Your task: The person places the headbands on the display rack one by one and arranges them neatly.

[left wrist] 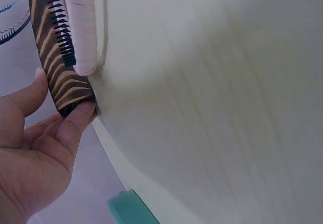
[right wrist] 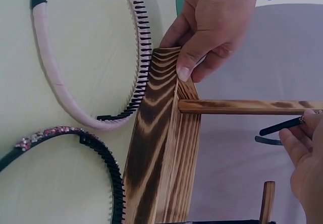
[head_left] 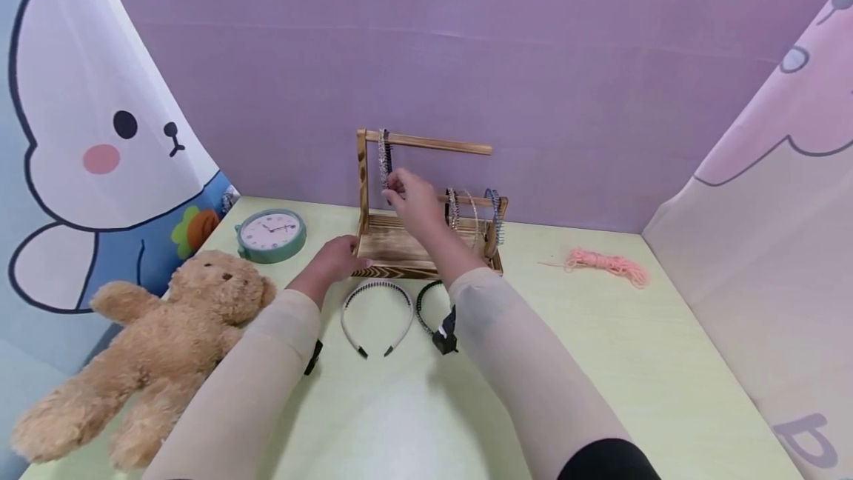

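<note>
A scorched-wood rack (head_left: 400, 272) stands on the table, with an upper bar and a lower bar. My left hand (head_left: 336, 259) grips the left front corner of its base; in the left wrist view, thumb and fingers pinch the striped wood (left wrist: 70, 90). A glittery headband (head_left: 383, 154) hangs from the upper bar near the post. The fingertips of my right hand (head_left: 415, 202) pinch its lower end, and dark band tips (right wrist: 282, 126) show beside those fingers in the right wrist view. Several more headbands (head_left: 494, 206) hang on the lower bar, partly hidden by my right forearm.
In front of the rack lie a pale toothed headband (head_left: 378, 283) and a dark headband (head_left: 420, 310). A green clock (head_left: 272, 235) and a teddy bear (head_left: 166, 339) are at the left. Pink yarn (head_left: 606, 264) lies at the right. A purple cloth wall (head_left: 566, 95) rises behind.
</note>
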Available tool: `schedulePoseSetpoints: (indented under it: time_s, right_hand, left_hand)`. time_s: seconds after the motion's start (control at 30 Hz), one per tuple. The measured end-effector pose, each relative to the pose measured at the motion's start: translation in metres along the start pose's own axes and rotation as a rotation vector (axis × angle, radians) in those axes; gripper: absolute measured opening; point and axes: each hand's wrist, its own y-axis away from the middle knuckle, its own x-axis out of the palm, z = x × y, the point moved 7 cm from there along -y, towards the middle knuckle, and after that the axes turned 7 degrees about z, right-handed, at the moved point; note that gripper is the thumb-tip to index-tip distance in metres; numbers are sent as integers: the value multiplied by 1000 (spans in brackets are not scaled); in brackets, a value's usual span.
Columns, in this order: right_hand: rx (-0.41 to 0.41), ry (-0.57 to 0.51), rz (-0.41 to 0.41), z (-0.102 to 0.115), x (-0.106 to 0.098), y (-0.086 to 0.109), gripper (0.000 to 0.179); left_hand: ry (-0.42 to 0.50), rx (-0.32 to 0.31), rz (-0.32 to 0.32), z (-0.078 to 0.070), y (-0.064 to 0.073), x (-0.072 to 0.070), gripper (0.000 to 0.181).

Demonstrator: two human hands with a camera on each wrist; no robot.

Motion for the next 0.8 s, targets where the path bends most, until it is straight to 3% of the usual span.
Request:
schedulePoseSetpoints:
  time_s: [0.4,0.8]
  right_hand:
    - [72,-55,47,-8,7,-11,12]
    - [89,-90,115,-17,12,-5,32]
  left_hand:
    - [-32,33,-31,-1,-2,0,61]
    - [-35,28,-26,-2,1,-3,60]
